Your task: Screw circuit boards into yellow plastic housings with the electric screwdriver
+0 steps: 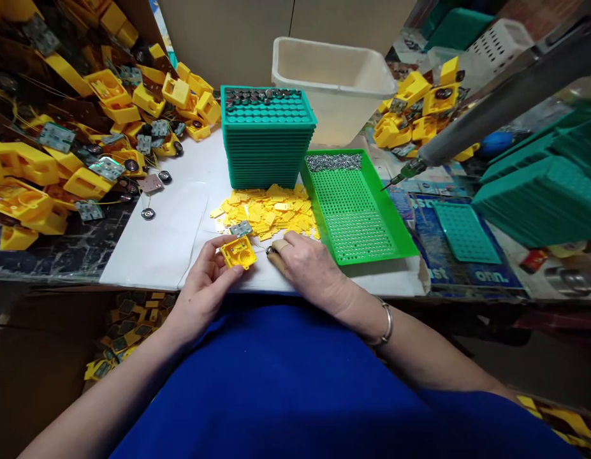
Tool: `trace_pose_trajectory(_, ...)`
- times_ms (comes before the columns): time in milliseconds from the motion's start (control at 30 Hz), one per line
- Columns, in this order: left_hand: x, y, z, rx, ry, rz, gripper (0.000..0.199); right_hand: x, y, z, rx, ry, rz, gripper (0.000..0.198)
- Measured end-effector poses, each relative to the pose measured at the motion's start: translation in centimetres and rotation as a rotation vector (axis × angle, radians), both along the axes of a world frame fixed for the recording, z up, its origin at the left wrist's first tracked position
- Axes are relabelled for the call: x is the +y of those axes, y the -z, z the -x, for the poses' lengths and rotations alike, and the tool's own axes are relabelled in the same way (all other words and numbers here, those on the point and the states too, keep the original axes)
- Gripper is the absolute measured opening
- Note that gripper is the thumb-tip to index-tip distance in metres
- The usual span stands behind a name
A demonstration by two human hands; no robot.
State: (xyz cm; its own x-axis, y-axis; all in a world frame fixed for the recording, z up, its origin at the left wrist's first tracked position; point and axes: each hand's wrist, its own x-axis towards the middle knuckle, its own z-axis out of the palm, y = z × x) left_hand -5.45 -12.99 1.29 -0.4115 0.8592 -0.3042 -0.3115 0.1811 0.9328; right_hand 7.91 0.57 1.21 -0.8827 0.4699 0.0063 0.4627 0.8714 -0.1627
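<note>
My left hand (205,274) is closed around a small yellow plastic housing (240,254), its hollow inside facing up. A grey circuit board (241,229) sits at the housing's far edge. Thin wire runs toward my right hand (310,264), whose thumb and fingers pinch a small round speaker (269,250). Most of that speaker is hidden by the fingers. Just beyond both hands lies a heap of flat yellow plastic pieces (271,210).
A stack of teal trays (269,153) carries round dark parts on top. Right of it stands a green tray (395,236) with screws (334,162). A power screwdriver (414,167) hangs over its right side. Yellow housings (89,182) pile up at left. Behind is a translucent bin (336,105).
</note>
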Motion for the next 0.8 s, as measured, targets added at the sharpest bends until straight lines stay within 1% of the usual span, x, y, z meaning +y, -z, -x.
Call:
trace_pose_trajectory(67,0.0,0.0,0.0,0.015,0.005,0.001,0.047,0.3,0.2,-0.2,0.06,0.012,0.085,0.017)
trace_pose_trajectory(100,0.0,-0.1,0.0,0.022,0.006,0.003,0.048,0.5,0.2,-0.2,0.121,0.017,0.171,0.015)
trace_pose_trajectory(133,0.0,-0.1,0.0,0.027,0.007,0.005,0.048,0.7,0.3,-0.2,0.198,0.032,0.297,0.013)
trace_pose_trajectory(167,0.1,-0.2,0.0,0.028,0.007,0.007,0.048,1.0,0.2,-0.2,0.274,0.062,0.471,0.012)
trace_pose_trajectory(200,0.1,-0.2,0.0,0.028,0.006,0.007,0.049,1.2,0.2,-0.1,0.339,0.105,0.685,0.013)
trace_pose_trajectory(267,0.3,-0.4,0.0,0.026,0.011,0.005,0.049,1.4,0.0,0.2,0.428,0.206,1.145,0.019)
trace_pose_trajectory(300,0.3,-0.4,0.0,0.02,0.022,-0.001,0.05,1.4,-0.1,0.4,0.452,0.248,1.335,0.024)
trace_pose_trajectory(333,0.4,-0.5,-0.1,0.013,0.038,-0.007,0.05,1.3,-0.2,0.5,0.464,0.271,1.469,0.028)
trace_pose_trajectory(367,0.5,-0.5,-0.1,0.005,0.057,-0.013,0.05,1.1,-0.2,0.6,0.472,0.267,1.538,0.029)
trace_pose_trajectory(400,0.5,-0.6,-0.1,-0.003,0.077,-0.016,0.05,1.0,-0.2,0.7,0.479,0.242,1.543,0.029)
trace_pose_trajectory(433,0.6,-0.6,-0.1,-0.011,0.096,-0.015,0.05,0.8,-0.2,0.7,0.484,0.2,1.49,0.026)
trace_pose_trajectory(467,0.6,-0.7,-0.1,-0.013,0.111,-0.013,0.049,0.8,-0.1,0.6,0.491,0.141,1.383,0.023)
trace_pose_trajectory(500,0.6,-0.9,0.0,-0.011,0.122,-0.008,0.048,0.8,0.0,0.5,0.505,0.067,1.235,0.02)
trace_pose_trajectory(600,0.7,-1.2,0.1,0.004,0.152,0.003,0.048,1.3,0.2,0.1,0.53,-0.195,0.728,0.012)
trace_pose_trajectory(633,0.7,-1.3,0.1,0.006,0.16,0.007,0.048,1.6,0.2,0.0,0.514,-0.274,0.593,0.011)
trace_pose_trajectory(667,0.7,-1.4,0.1,0.008,0.167,0.009,0.049,1.8,0.1,-0.1,0.486,-0.336,0.49,0.01)
trace_pose_trajectory(733,0.8,-1.4,0.1,0.014,0.178,0.012,0.049,2.1,-0.1,-0.2,0.416,-0.401,0.351,0.011)
trace_pose_trajectory(800,0.9,-1.4,0.1,0.028,0.181,0.014,0.048,2.1,-0.5,-0.1,0.344,-0.419,0.259,0.012)
